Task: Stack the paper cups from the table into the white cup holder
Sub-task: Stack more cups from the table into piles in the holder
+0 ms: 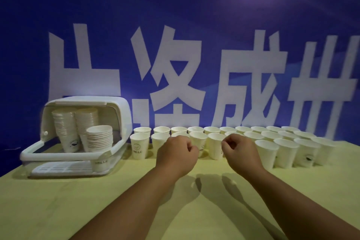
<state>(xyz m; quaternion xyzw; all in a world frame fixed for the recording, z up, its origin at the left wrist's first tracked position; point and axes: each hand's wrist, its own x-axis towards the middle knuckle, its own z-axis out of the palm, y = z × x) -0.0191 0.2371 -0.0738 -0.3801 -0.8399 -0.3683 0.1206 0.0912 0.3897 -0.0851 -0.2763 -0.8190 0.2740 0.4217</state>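
Note:
Several white paper cups [266, 153] stand upright in rows along the far side of the table, from the middle to the right. The white cup holder [58, 157] sits at the left with its lid swung up. Inside it are three stacks of cups [99, 138]; the front right one is shortest. My left hand [178, 153] and my right hand [240, 151] hover side by side in front of the cup rows, fingers curled into loose fists, holding nothing. They hide parts of a few cups behind them.
The table [58, 210] has a pale yellow-green top. A blue backdrop with large white characters [175, 76] rises right behind the cups. One cup marked HELLO [138, 145] stands nearest the holder.

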